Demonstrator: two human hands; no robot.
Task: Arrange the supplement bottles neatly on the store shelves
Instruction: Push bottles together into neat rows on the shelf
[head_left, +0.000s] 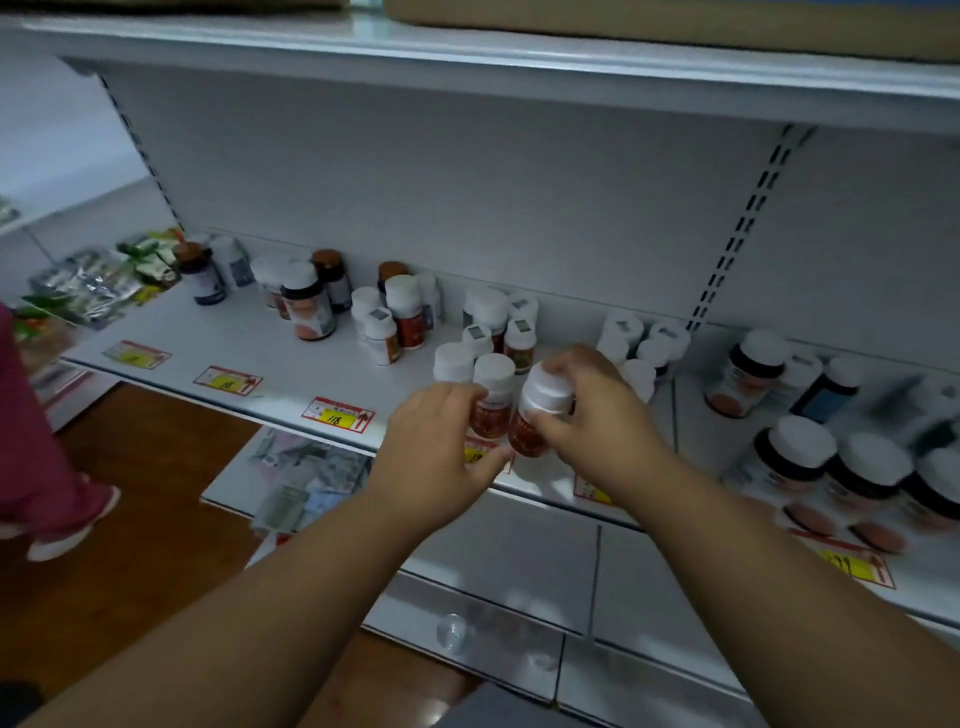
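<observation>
1. The right hand (587, 410) was curled round a white-capped, red-labelled bottle (537, 415), fingers over the cap and thumb against the lower body. The bottle leaned slightly left and sat near the front edge of the white shelf (291, 374).
2. The left hand (441, 447) reached in from the left, its fingers bent against the side of a second red-labelled bottle (491, 400) that stood upright just left of the first. Whether the fingers wrapped fully round it could not be told; the thumb pointed toward the shelf edge beneath the two bottles.
3. The two held bottles stood just beside each other, almost touching. A third white-capped bottle (453, 362) stood directly behind the left hand.
4. Further back stood a cluster of small white-capped bottles (498, 322), and to the right another white group (641, 343) near the slotted upright.
5. Left along the shelf were mixed bottles: a large one with a pink-spotted label (307, 306), brown-capped ones (332, 278), and a dark bottle (200, 273) near foil packets (88, 286).
6. At the right, large dark bottles with white caps (831, 473) sat in a row, blurred.
7. Yellow-and-red price tags (337, 414) lay along the shelf's front strip.
8. A person's pink trouser leg (36, 452) and pale shoe showed at the left on the wooden floor (156, 519).
</observation>
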